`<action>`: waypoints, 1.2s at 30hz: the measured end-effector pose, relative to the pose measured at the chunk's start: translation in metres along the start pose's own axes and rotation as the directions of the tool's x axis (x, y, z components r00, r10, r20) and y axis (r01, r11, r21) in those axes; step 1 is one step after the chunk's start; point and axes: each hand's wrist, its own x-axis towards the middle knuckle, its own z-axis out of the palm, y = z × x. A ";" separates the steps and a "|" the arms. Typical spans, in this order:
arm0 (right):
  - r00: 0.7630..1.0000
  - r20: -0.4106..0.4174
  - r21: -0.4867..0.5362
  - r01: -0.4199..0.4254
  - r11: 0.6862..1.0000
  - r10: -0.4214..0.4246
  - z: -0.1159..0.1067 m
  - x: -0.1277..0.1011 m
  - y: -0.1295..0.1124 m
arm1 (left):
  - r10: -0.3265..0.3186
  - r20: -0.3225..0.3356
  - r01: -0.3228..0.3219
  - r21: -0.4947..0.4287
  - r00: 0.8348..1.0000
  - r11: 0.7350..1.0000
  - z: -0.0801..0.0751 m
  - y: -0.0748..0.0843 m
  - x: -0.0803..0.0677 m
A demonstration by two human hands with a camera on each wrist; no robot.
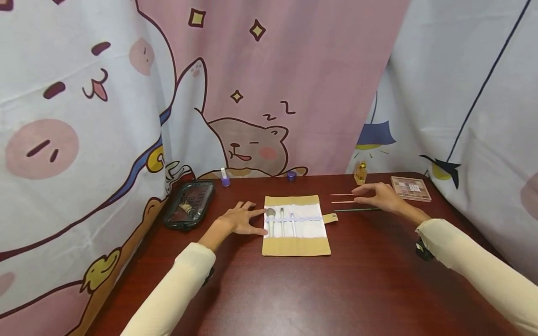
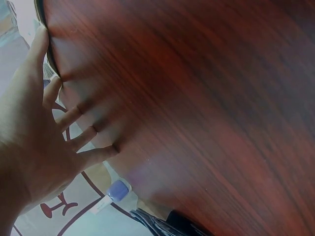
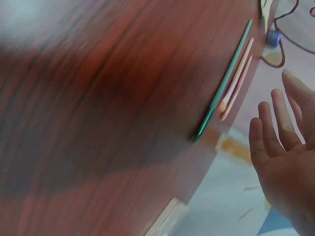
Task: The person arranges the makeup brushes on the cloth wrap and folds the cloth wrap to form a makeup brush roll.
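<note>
An unrolled tan and white brush roll [image 1: 296, 225] lies flat in the middle of the dark red table [image 1: 336, 289], with three brushes [image 1: 280, 219] tucked under its band. My left hand [image 1: 244, 218] rests flat on the table, its fingertips touching the roll's left edge. In the left wrist view that hand [image 2: 39, 142] shows spread, straight fingers. My right hand [image 1: 378, 196] hovers open over two thin pink sticks [image 1: 342, 198] and a green stick [image 1: 357, 210] right of the roll. The right wrist view shows the same green stick [image 3: 224, 88] and pink sticks [image 3: 238, 78], with the open palm [image 3: 285, 162] apart from them.
A clear black-trimmed pouch [image 1: 189, 204] lies at the back left. A small nail polish bottle [image 1: 225, 178] and a purple jar [image 1: 291, 175] stand by the curtain. A gold perfume bottle [image 1: 360, 172] and an eyeshadow palette [image 1: 410, 188] sit at the back right.
</note>
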 end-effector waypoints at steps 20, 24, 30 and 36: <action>1.000 -0.008 -0.064 -0.017 0.998 0.017 -0.019 -0.022 0.045 | 0.008 -0.002 -0.008 0.007 1.000 1.000 0.000 -0.001 0.002; 0.999 0.024 -0.093 -0.041 0.995 0.043 -0.018 -0.022 0.051 | 0.005 -0.002 -0.005 0.007 1.000 1.000 0.000 -0.002 0.001; 0.992 0.069 -0.093 -0.097 0.991 0.103 -0.017 -0.023 0.056 | 0.006 -0.008 -0.006 0.019 1.000 1.000 -0.002 -0.002 0.002; 0.989 0.108 -0.039 -0.098 0.994 0.102 -0.012 -0.029 0.060 | -0.004 0.008 0.004 0.012 1.000 1.000 0.000 0.000 0.002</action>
